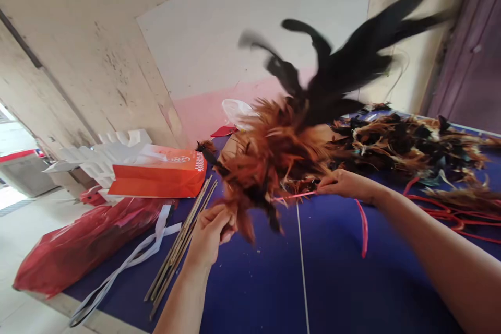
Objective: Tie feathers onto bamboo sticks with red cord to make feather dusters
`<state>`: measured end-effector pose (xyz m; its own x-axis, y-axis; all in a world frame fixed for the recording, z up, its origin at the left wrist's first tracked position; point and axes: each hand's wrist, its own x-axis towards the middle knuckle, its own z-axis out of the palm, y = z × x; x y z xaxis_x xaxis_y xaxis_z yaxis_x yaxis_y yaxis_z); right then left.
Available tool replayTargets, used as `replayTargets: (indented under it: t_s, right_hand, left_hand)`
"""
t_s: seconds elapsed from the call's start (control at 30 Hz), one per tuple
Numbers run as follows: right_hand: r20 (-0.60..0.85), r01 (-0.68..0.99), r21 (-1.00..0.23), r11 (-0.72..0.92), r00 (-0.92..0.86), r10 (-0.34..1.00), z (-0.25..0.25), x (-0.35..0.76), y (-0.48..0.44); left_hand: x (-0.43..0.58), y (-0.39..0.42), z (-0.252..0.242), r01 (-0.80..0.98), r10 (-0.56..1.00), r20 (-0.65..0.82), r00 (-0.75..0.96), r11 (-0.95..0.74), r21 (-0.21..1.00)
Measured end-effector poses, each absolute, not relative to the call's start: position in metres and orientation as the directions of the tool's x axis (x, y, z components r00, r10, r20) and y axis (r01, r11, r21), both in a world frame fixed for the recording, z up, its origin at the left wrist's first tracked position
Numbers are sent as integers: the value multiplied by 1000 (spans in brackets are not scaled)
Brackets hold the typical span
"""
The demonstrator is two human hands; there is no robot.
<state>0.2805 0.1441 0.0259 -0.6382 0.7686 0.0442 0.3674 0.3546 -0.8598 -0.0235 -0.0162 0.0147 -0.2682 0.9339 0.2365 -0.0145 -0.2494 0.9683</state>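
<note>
A feather duster (285,135) with rust-brown feathers and long black plumes at its top is held up over the blue table, partly blurred. My left hand (215,229) is closed around its lower left end; whatever stick lies inside the feathers is hidden. My right hand (342,186) pinches a pink plastic string (364,229). One stretch of the string runs straight from the feathers to my right fingers, and its loose tail hangs below the hand.
Loose feathers (415,146) are heaped at the right, beside coiled red string (442,211). Several thin sticks (176,250) lie left of my left hand, near white straps (133,261), a red plastic bag (94,242) and an orange paper bag (160,177). A wall stands behind.
</note>
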Motion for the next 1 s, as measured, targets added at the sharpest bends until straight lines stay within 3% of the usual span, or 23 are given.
replayTargets:
  t_s: [0.13, 0.27, 0.43, 0.57, 0.73, 0.87, 1.0]
  right_hand:
    - [-56, 326, -912, 250, -700, 712, 37, 279, 135]
    - [-36, 306, -908, 288, -740, 672, 45, 273, 126]
    - [-45, 310, -907, 285, -743, 668, 45, 275, 127]
    - [14, 221, -936, 273, -754, 657, 60, 280, 116]
    - [67, 143, -936, 320, -824, 563, 90, 278, 84]
    - [-90, 310, -886, 344, -844, 529, 71, 279, 97]
    - [-200, 530, -737, 419, -763, 614, 28, 283, 139]
  left_hand:
    - [-25, -10, 16, -243, 913, 83, -400, -193, 951]
    - [-29, -8, 17, -405, 927, 12, -375, -176, 897]
    - [-28, -6, 16, -367, 920, 5, -391, -161, 916]
    - [-23, 0, 9, -319, 880, 28, -474, -201, 926]
    - [-22, 5, 1, -312, 873, 4, -488, -179, 933]
    - [-24, 4, 1, -371, 895, -25, -445, -159, 915]
    - [-20, 2, 3, -522, 951, -67, -302, -106, 847]
